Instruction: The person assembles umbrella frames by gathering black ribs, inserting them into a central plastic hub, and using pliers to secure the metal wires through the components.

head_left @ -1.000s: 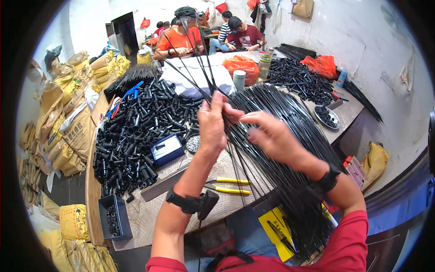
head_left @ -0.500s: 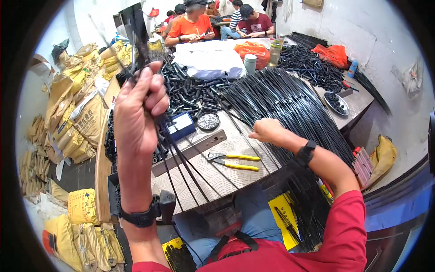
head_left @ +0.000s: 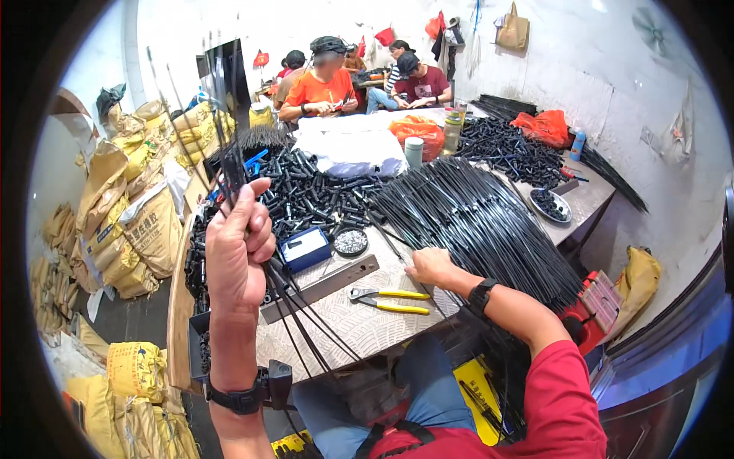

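Note:
My left hand [head_left: 243, 252] is raised over the left part of the table, closed round a bundle of thin black cables [head_left: 228, 145]. Their upper ends fan upward, and the lower ends hang down across the table edge. At the near left side of a wide heap of black cables [head_left: 489, 229], my right hand [head_left: 433, 266] is closed in a pinch on a single black cable [head_left: 391, 243]. The fingertips are partly hidden. Below that hand, yellow-handled pliers [head_left: 394, 301] lie on the table [head_left: 359, 333].
A metal bar [head_left: 325, 286], a blue box [head_left: 306, 250] and a round dish of small silvery pieces [head_left: 351, 242] sit mid-table. Behind lie a mound of short black tubes [head_left: 329, 200] and a white bundle [head_left: 348, 149]. Yellow sacks [head_left: 145, 237] crowd the left. Other people work beyond.
My view has tilted up, showing more of the back wall. My right hand has moved left and down to the loose cable beside the heap. The left hand keeps its bundle.

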### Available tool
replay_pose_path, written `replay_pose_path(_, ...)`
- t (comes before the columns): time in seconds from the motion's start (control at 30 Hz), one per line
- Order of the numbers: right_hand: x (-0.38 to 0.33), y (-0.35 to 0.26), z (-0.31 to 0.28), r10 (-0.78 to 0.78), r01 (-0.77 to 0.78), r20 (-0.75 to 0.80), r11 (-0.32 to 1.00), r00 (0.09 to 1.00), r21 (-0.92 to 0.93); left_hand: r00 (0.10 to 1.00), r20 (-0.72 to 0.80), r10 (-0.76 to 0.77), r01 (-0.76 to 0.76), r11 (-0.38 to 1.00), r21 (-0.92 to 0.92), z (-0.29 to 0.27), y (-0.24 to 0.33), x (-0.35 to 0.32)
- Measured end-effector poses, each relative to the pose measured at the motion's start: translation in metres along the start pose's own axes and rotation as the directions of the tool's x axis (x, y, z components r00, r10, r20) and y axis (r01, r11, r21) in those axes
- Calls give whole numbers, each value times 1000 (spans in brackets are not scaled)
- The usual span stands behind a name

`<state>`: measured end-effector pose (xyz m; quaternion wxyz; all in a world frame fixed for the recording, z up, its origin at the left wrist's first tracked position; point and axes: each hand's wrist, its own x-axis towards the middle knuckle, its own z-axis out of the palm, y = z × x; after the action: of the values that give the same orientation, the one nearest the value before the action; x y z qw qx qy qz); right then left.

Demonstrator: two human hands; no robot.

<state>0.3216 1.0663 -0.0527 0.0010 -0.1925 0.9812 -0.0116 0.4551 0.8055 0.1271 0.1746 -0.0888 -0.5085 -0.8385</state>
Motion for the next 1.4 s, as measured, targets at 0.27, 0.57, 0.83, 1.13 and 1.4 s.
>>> replay_pose_path(0.27, 5, 13, -4, 111, -108, -61, 993, 992, 48, 994, 108, -14, 10, 999, 43, 11, -3, -3)
replay_pose_path(0.57, -2, -5, -99, 187, 161, -622, 873, 760, 460, 997, 62, -35, 36, 999, -21, 17, -54, 27)
replay_pose_path(0.83, -8, -105, -156, -52, 425, -634, 785, 771, 452, 998, 49, 41, -34, 991, -129, 27, -101, 49)
replay_pose_path(1.13, -31, -130, -112, -65, 432, -437, 339, 897, 836, 998, -46, 33, -47, 938, -343, 23, -80, 41)
replay_pose_path(1.4, -31, -133, -124, -139, 388, -378, 53, 915, 920, 978, 185, -100, 59, 975, 216, -6, -58, 18)
